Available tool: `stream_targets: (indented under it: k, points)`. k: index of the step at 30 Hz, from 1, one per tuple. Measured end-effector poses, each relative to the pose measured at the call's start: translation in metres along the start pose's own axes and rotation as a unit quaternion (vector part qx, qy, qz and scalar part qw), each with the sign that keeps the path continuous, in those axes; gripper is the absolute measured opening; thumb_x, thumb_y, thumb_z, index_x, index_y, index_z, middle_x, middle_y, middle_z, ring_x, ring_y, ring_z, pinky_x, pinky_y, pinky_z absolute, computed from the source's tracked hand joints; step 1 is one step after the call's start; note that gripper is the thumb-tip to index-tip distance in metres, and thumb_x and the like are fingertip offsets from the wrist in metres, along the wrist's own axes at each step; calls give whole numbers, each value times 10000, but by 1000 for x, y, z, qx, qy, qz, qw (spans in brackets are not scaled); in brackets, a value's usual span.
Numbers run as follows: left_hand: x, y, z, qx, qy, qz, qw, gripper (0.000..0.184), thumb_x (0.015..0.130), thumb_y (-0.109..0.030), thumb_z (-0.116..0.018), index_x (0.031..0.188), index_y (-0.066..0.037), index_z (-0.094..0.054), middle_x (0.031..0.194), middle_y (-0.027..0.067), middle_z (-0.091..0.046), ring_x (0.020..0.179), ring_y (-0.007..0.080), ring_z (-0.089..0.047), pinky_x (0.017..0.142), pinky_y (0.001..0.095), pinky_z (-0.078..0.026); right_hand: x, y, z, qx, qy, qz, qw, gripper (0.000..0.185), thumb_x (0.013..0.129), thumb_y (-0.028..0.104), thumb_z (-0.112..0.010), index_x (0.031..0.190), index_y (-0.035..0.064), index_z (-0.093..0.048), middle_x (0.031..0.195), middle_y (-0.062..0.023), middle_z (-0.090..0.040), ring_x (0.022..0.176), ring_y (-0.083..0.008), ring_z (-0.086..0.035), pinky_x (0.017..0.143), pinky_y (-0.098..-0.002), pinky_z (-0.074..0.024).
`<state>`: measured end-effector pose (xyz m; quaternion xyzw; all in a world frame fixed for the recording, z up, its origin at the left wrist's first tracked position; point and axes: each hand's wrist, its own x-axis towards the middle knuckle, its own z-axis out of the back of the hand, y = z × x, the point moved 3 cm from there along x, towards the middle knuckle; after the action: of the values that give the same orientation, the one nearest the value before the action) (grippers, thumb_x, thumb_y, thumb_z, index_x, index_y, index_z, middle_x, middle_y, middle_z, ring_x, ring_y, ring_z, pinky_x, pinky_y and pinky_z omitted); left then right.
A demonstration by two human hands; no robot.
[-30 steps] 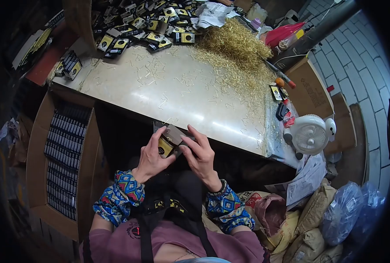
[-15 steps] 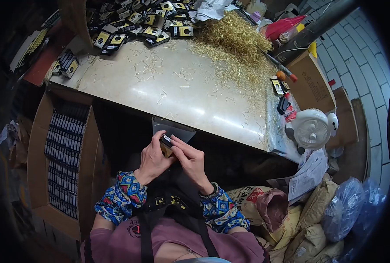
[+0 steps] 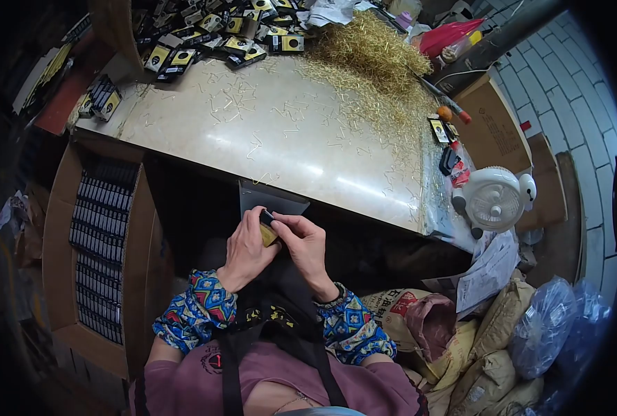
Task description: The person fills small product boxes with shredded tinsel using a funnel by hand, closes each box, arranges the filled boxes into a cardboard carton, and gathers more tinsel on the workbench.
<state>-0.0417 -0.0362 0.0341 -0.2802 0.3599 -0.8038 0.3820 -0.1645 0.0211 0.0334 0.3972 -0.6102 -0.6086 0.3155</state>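
Note:
A small black and yellow cardboard box is gripped in my left hand, below the table's front edge. My right hand pinches the box's upper end between thumb and forefinger. Just beyond my fingers, a grey tray-like piece juts out from under the table. Thin bent gold wire pieces lie scattered over the tabletop. Behind them is a large heap of the same gold pieces. Many similar black and yellow boxes are piled at the back left.
On my left stands an open carton with rows of packed small boxes. A white fan is at the table's right corner, near papers. Sacks and plastic bags crowd the lower right.
The box has turned so more of its yellow face shows. My right fingers have shifted slightly at its upper end, and a pale end patch visible earlier no longer shows.

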Motion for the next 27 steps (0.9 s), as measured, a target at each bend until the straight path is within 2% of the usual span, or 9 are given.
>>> stream_targets:
  k: [5,8,11,12,18,20,21,23,27]
  points:
    - [-2,6,-3,19,-3,-33,999,734,714,-110,-765,1315,-7,-356,1133,216,-508,1027,427,-576,794,477,-511,0,-3,0,23,-25,2,999,193,890,66,-721,1060,-27,-721,961,-68,-743,836,-58,-644,737,-226,-537]
    - [0,8,-4,5,-6,-20,1000,698,730,-109,-761,1294,-12,-361,1118,232,-536,1010,435,-593,795,479,-513,-6,8,-11,-82,-52,95,991,176,900,40,-700,1057,-40,-708,984,-104,-741,817,-111,-677,759,-253,-551]
    - [4,10,-1,-38,-8,5,999,638,753,-118,-755,1257,-24,-377,1072,243,-576,957,444,-618,777,482,-516,-10,20,-18,-255,-35,260,931,162,885,5,-685,1039,-45,-686,994,-152,-725,760,-204,-689,708,-286,-551]
    - [5,10,2,-56,-3,15,998,618,761,-125,-753,1245,-29,-381,1052,245,-587,937,447,-626,767,483,-517,-12,30,-20,-279,-8,321,905,154,863,-43,-667,1017,-44,-660,1013,-186,-695,759,-304,-674,678,-322,-542]
    - [11,1,3,-57,5,-12,998,589,757,-156,-770,1215,-38,-419,1057,219,-594,910,434,-639,731,461,-528,-4,22,-2,-287,21,384,877,211,807,-76,-678,1010,-35,-635,1015,-179,-682,796,-313,-676,686,-353,-551]
    - [19,-9,5,-54,38,-54,996,779,766,-205,-794,1379,-10,-356,1211,210,-534,1094,395,-573,895,437,-488,10,24,18,-306,18,390,868,222,806,-79,-683,1020,-30,-649,1015,-194,-686,843,-333,-689,736,-364,-565]
    - [26,-14,10,-53,48,-91,993,836,781,-235,-794,1430,0,-323,1261,205,-511,1156,383,-538,958,432,-462,20,43,32,-360,-29,452,816,213,841,-68,-671,1050,-27,-665,1029,-203,-692,884,-339,-696,766,-380,-567]
    - [37,-6,14,-35,14,-105,994,732,860,-305,-726,1415,22,-377,1319,213,-504,1193,391,-509,1042,443,-399,41,65,72,-345,-221,419,810,213,912,-64,-603,1115,-40,-663,1071,-208,-694,963,-335,-689,843,-380,-554]
    - [91,-7,-16,-6,-109,-160,981,531,924,-207,-650,1343,46,-445,1212,239,-546,1159,385,-536,1014,409,-426,69,38,53,-279,-110,284,911,254,927,-55,-600,1176,-34,-643,1188,-188,-671,1074,-255,-662,859,-328,-542]
